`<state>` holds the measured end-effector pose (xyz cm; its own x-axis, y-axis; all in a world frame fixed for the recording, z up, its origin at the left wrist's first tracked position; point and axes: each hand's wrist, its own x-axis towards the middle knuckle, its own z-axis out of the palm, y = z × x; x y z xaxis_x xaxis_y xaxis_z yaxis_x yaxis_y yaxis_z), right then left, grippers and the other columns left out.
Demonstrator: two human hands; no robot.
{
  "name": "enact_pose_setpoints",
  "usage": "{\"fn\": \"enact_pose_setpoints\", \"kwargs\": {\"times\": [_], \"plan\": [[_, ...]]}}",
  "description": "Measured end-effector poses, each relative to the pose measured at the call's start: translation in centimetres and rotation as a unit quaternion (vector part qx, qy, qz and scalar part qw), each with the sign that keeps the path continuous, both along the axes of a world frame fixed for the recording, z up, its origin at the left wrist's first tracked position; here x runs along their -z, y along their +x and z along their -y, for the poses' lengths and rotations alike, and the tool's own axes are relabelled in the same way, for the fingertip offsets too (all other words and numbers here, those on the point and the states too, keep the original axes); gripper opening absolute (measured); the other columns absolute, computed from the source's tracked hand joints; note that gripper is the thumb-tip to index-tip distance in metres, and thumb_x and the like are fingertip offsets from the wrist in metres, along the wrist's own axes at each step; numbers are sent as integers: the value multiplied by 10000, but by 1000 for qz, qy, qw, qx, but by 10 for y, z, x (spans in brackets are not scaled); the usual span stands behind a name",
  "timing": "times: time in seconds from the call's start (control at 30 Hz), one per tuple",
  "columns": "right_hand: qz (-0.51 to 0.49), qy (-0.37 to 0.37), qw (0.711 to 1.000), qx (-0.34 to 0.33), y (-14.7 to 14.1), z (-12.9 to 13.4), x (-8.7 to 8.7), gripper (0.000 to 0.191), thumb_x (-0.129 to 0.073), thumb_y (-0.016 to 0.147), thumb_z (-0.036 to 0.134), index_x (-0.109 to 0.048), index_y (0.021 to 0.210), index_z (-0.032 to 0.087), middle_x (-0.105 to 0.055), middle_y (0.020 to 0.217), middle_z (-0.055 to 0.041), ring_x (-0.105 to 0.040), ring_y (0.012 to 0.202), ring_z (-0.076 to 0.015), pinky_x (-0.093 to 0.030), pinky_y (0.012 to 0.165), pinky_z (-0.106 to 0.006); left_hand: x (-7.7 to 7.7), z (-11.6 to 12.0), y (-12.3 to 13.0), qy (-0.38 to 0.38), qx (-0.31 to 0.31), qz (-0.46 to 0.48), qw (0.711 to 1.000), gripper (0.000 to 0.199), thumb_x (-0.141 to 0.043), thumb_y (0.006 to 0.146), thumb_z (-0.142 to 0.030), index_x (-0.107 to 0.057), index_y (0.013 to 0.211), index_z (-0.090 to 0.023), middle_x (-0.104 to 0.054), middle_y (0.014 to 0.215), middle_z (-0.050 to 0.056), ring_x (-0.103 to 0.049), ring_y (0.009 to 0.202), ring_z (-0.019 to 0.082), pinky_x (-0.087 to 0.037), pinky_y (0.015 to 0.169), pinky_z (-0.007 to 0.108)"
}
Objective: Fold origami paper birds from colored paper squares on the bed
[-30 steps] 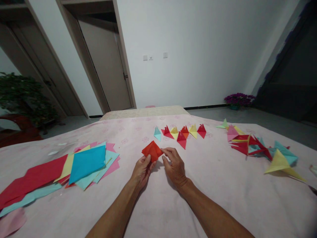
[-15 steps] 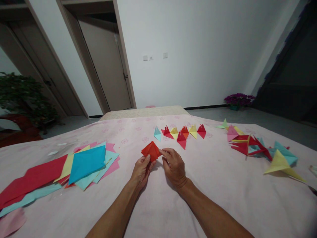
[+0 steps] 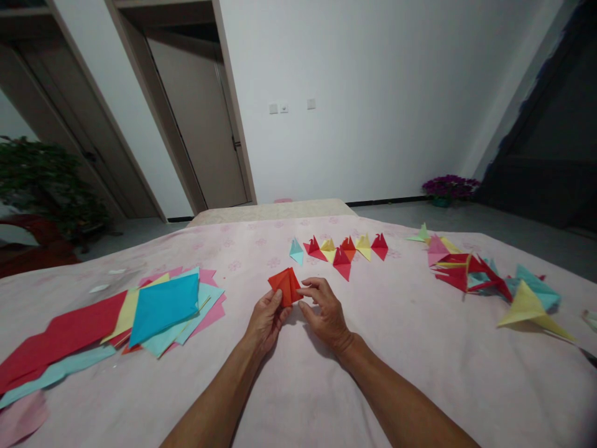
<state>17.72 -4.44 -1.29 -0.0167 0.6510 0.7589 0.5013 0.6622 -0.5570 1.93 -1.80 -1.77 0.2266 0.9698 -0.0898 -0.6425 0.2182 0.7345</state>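
Note:
A folded piece of orange origami paper (image 3: pixel 286 286), roughly diamond-shaped with crease lines, is held above the cloth near the middle of the table. My left hand (image 3: pixel 268 317) pinches its lower left part, thumb on top and fingers beneath. Close to its right corner is my right hand (image 3: pixel 326 314), thumb and forefinger apart, with the fingertips at the paper's edge; whether they touch it I cannot tell. Beyond the hands stand several small folded paper cranes, among them a light blue one (image 3: pixel 296 251) and a red one (image 3: pixel 342 264).
Stacked coloured paper lies at the left, with a blue sheet (image 3: pixel 165 308) on top and a red sheet (image 3: pixel 84 323) beside it. At the right is a heap of folded paper pieces, including a yellow one (image 3: pixel 532 311). A pink flowered cloth (image 3: pixel 289 398) covers the table.
The orange paper has turned slightly, and a flap on its front now shows a different crease. My right hand's thumb and forefinger have spread apart near its right edge.

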Motion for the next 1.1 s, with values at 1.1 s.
{"fn": "enact_pose_setpoints", "kwargs": {"times": [1.1], "plan": [[113,60,992,-21,18,-2,-21,203,-626,860,240,-671,1058,248,-512,1373,-97,-518,1188,-261,-517,845,-400,-3,0,-1,-56,69,12,996,146,-670,866,-140,-648,999,-84,-732,793,69,-686,559,109,-594,544,175]]}}
